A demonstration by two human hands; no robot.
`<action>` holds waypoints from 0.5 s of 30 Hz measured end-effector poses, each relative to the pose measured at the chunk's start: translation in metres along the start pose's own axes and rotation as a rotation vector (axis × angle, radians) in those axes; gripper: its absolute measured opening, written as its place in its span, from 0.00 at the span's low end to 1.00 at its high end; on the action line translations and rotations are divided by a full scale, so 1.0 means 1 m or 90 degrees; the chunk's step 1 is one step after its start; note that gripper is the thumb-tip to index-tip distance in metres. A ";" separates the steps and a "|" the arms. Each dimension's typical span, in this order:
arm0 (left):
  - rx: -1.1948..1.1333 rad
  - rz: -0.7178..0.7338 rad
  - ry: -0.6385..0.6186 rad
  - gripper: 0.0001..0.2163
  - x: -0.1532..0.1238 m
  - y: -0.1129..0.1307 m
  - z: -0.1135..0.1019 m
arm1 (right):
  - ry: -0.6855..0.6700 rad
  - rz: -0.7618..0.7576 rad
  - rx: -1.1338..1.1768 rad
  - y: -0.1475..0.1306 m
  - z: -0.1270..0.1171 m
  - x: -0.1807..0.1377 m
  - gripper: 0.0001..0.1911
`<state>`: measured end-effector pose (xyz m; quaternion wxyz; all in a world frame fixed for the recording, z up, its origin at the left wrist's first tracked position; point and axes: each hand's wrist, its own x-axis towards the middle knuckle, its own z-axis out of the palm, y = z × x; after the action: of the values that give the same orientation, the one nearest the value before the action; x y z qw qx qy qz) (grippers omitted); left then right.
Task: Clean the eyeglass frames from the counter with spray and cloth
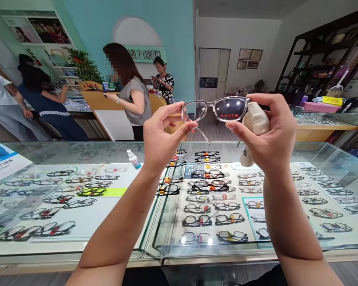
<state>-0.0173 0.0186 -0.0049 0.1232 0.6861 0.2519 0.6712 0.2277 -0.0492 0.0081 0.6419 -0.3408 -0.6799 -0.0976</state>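
We've got a big teal wall (179,47) at the back, then a long glass counter (197,260) right in front of us, with rows of frames (197,220) laid out under the top. A person in a grey top (137,95) stands side-on past the counter, over to the left. Our left hand (164,131) has one end of the glasses (209,105) pinched between thumb and finger, and our right hand (274,131) pinches the other end, so they're up in the air between our hands, well clear of the glass, arms hanging down unfolded. Can't really tell if the right thumb touches the lens. That same hand has a bunched beige cloth (256,119) against the palm, part of it dangling below. Little white bottle (133,159) on the countertop, left of the glasses. Tiniest bit: red letters (229,115) on one lens.
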 end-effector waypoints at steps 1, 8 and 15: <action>0.007 -0.001 0.003 0.32 0.000 0.001 0.000 | 0.004 0.006 -0.001 0.001 0.000 0.001 0.27; 0.075 0.010 0.034 0.28 -0.001 0.011 -0.003 | 0.006 0.039 -0.029 0.002 -0.001 0.003 0.25; 0.116 0.048 0.058 0.28 -0.002 0.014 -0.005 | -0.009 0.037 -0.044 0.005 0.000 0.004 0.25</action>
<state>-0.0196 0.0044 0.0005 0.0236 0.6725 0.2908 0.6801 0.2310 -0.0438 0.0098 0.6274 -0.3830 -0.6706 -0.0998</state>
